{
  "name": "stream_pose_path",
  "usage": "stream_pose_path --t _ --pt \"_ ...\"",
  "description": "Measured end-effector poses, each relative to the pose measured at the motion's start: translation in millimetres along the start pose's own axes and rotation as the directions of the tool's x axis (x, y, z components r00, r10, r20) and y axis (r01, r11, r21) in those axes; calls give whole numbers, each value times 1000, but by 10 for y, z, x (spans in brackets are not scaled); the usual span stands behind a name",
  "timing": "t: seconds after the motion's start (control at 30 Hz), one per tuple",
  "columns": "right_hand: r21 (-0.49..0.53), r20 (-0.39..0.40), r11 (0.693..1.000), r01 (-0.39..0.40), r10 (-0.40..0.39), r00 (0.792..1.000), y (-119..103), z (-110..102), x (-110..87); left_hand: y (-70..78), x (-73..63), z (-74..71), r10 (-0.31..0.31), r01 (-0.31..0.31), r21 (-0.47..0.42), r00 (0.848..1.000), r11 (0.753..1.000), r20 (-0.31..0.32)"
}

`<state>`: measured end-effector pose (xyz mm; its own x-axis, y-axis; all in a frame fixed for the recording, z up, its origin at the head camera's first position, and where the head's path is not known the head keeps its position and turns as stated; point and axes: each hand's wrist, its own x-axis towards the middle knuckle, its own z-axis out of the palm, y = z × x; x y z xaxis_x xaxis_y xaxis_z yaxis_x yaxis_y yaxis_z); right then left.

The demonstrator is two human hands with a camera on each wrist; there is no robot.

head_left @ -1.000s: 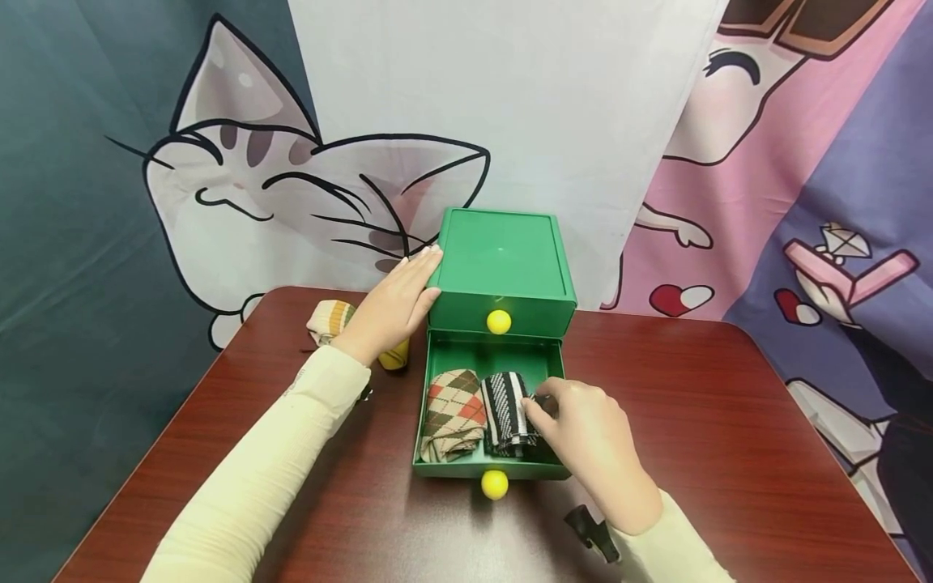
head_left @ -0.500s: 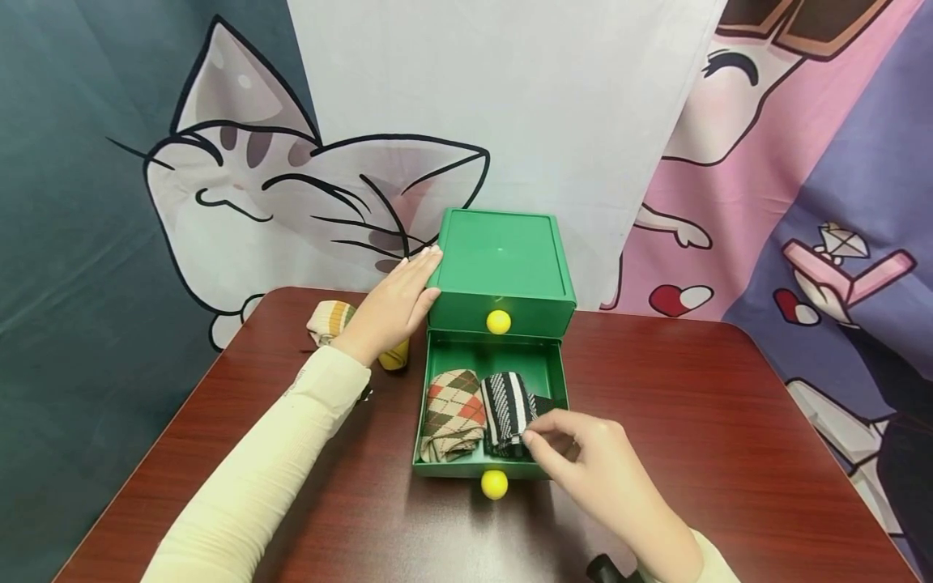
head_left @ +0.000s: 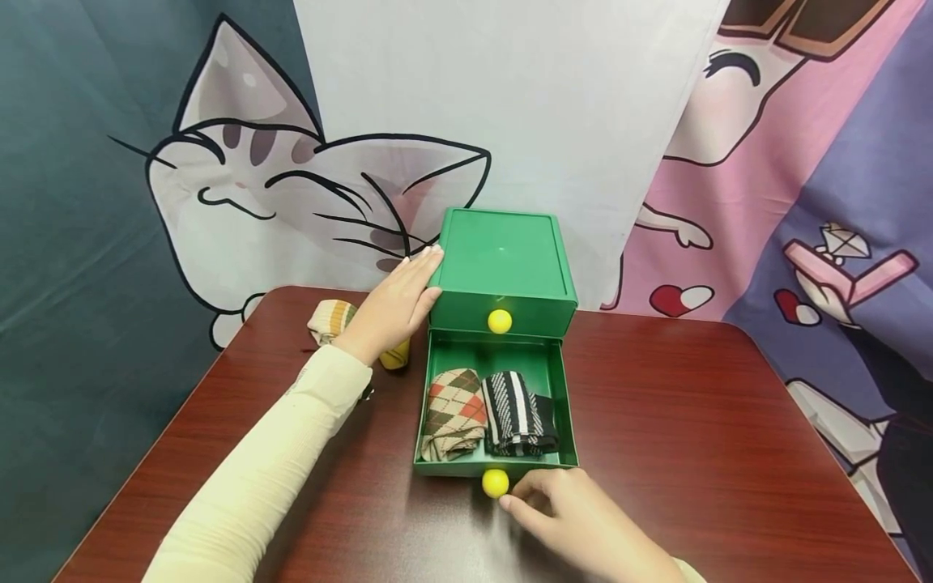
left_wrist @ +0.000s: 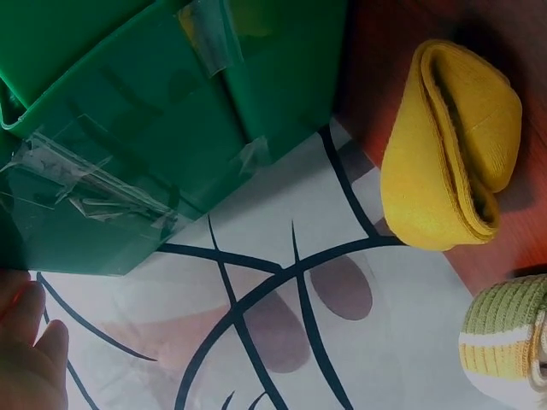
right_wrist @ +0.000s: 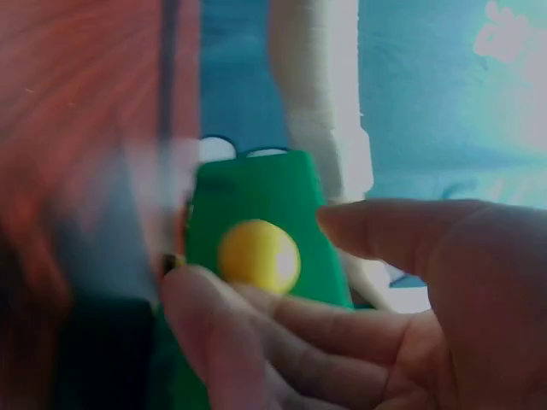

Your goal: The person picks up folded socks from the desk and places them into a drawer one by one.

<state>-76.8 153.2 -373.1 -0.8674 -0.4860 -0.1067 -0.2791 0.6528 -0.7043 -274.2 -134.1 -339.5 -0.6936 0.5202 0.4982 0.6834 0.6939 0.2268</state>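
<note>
In the head view, a green two-drawer box stands on the table with its lower drawer pulled out. Inside lie a folded argyle sock and a folded black-and-white sock. My left hand rests with straight fingers against the box's upper left edge. My right hand is just right of the lower drawer's yellow knob. Thumb and fingers are apart in the right wrist view, with a yellow ball knob seen between them; contact with it cannot be told.
Left of the box lie a rolled yellow sock and a rolled striped sock, partly behind the left arm in the head view. The upper drawer, with its own yellow knob, is closed. A printed cloth hangs behind the table.
My right hand has left the black-and-white sock in the drawer and moved toward the front, down beside the lower knob. The left hand stays on the box.
</note>
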Motion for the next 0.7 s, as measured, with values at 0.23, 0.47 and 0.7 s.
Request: stream_pose_path --t 0.23,0.47,0.7 --pt "-67 -50 998 9 -12 999 46 236 85 2 5 0 -2 2 -5 1000 1000 -3" --pt "-48 -90 999 -2 -2 996 63 310 136 -9 6 21 3 -3 -5 1000 1000 -13" --pt "-24 -141 1000 13 -16 990 73 338 146 -12 3 20 7 -7 7 1000 1000 -17"
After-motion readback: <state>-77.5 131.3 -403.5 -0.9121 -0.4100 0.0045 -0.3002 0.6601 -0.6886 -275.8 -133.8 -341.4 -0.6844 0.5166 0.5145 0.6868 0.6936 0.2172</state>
